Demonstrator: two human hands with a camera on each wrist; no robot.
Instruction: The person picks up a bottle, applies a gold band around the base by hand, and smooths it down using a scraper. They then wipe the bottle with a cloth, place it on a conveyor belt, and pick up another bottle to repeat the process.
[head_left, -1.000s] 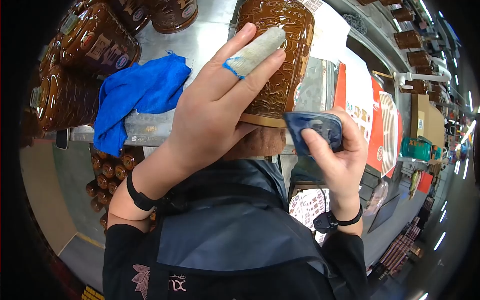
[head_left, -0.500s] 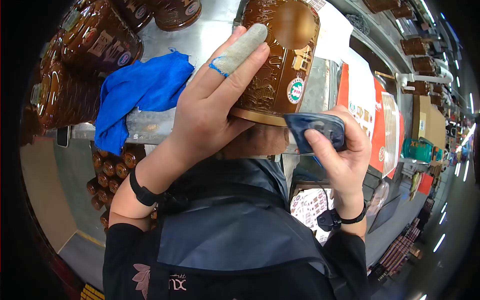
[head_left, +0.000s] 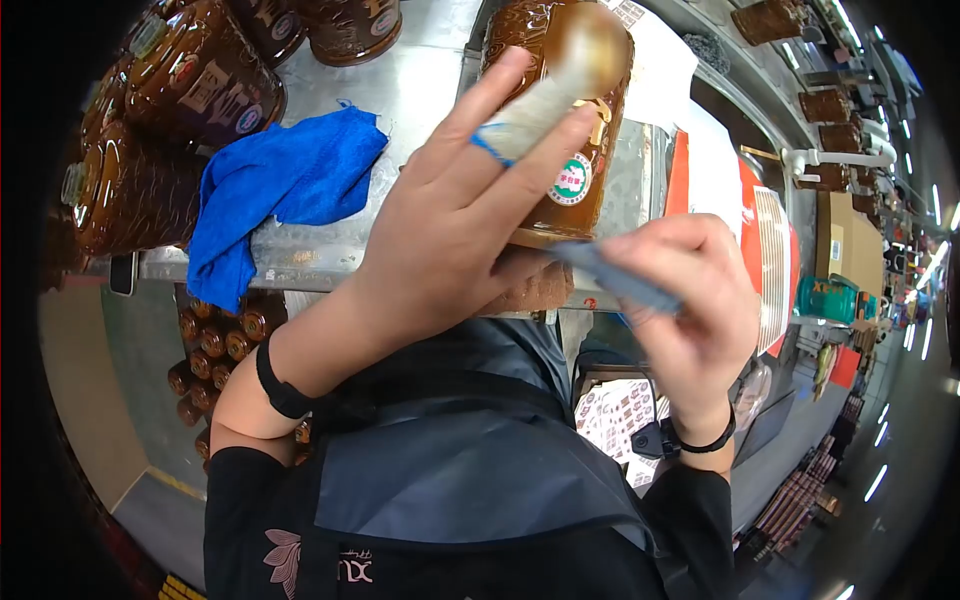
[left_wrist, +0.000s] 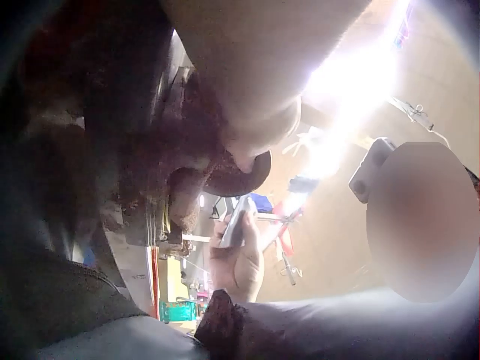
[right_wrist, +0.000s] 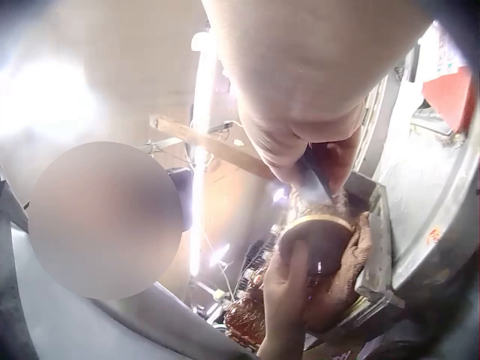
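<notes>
A glossy brown embossed bottle (head_left: 575,222) lies on its side at the bench's front edge, its gold-rimmed base towards me. A round green-and-white label (head_left: 572,180) shows on it. My left hand (head_left: 430,215) holds the bottle, fingers spread over the top and thumb at the base; a pale fabric sleeve (head_left: 535,118) covers one finger. In the right wrist view the thumb presses the bottle's base (right_wrist: 330,244). My right hand (head_left: 700,285), blurred, pinches a flat blue-grey scraper (head_left: 625,277), seen nearly edge-on just beside the base. A brown cloth pad (head_left: 535,290) shows under the bottle.
A crumpled blue cloth (head_left: 290,175) lies on the metal bench (head_left: 420,90) at left, before several brown bottles (head_left: 205,85). Red-and-white printed sheets (head_left: 775,240) lie right. Below are decal sheets (head_left: 615,415) and more bottles (head_left: 215,345) on the left.
The bottle has turned, bringing the round label and a gold pattern into fuller view. My left hand shifted back, then forward over it. My right hand tilted the scraper edge-on.
</notes>
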